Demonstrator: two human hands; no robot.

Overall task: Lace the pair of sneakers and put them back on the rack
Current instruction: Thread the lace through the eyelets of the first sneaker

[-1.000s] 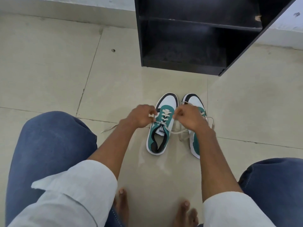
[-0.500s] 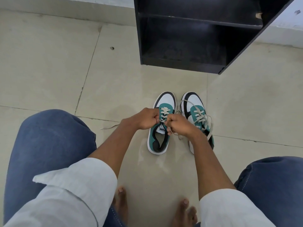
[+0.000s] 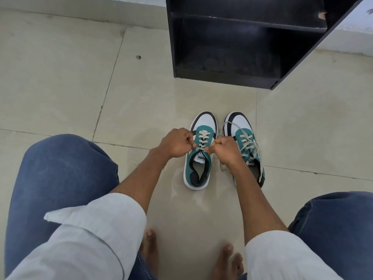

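Home entryway: tiled floor, shoe rack

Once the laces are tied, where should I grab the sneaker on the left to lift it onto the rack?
Probably the heel collar of the left sneaker, taken from above on the side nearest you. Its opening faces up and the heel points toward you, so fingers can hook inside the rim with the thumb behind. Both the left hand and right hand are now pinching its lace.

Beige tiled floor under me, grout lines crossing it, one small dark spot on a far tile. White wall base along the top. My knees in blue jeans, white rolled sleeves, bare toes on the tile near me.
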